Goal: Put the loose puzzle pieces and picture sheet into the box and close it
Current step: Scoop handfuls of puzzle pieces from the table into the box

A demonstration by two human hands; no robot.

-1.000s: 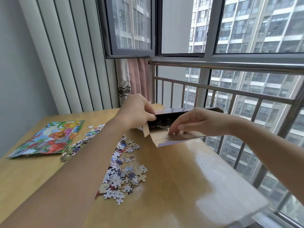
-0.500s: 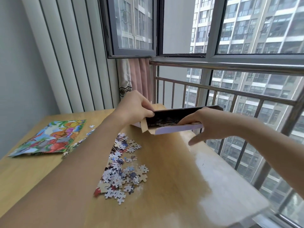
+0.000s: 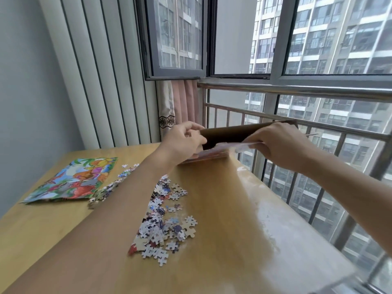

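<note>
A flat cardboard puzzle box (image 3: 229,134) is held up at the far edge of the wooden table (image 3: 222,209), its dark opening turned toward me. My left hand (image 3: 182,141) grips the box's left end. My right hand (image 3: 277,145) holds its right side, fingers on the front flap. A heap of loose puzzle pieces (image 3: 163,221) lies on the table beside my left forearm, with more pieces (image 3: 110,187) trailing left. The colourful picture sheet (image 3: 74,181) lies flat at the table's left.
A metal railing (image 3: 297,90) and windows run along the table's far and right sides. A pink curtain (image 3: 182,107) hangs behind the box. A ribbed white wall panel (image 3: 101,71) stands at the back left.
Both hands have raised and tilted the box off the table. My right hand moved from inside the opening to the outside of the front flap, which has swung up.
</note>
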